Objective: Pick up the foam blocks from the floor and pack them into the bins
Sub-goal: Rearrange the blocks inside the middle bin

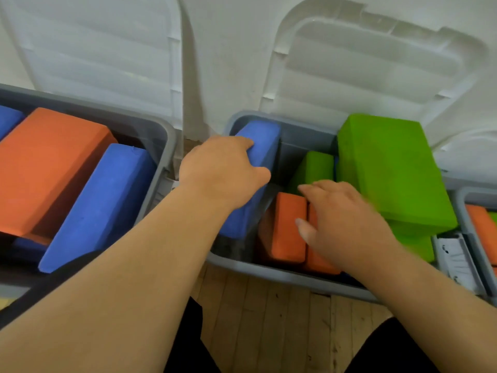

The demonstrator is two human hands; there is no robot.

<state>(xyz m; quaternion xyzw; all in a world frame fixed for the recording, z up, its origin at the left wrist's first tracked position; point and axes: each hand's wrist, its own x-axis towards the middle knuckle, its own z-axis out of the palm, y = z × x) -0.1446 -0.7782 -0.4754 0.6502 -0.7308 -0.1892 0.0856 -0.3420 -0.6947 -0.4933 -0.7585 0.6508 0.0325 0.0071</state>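
A grey middle bin (279,275) holds a blue foam block (265,146) on edge along its left wall. My left hand (223,170) grips that block from above, fingers curled over its top. Two orange blocks (287,230) stand side by side at the bin's front. My right hand (341,222) hovers over them, blurred, fingers spread and relaxed, holding nothing. A large green block (390,168) lies tilted over the bin's right side, with a smaller green block (314,165) behind the orange ones.
A left grey bin (161,130) holds a big orange block (45,168) and a blue block (102,205). A third bin (462,208) at the right edge holds an orange block. Translucent lids (363,63) lean on the white wall. Wooden floor (269,319) lies below.
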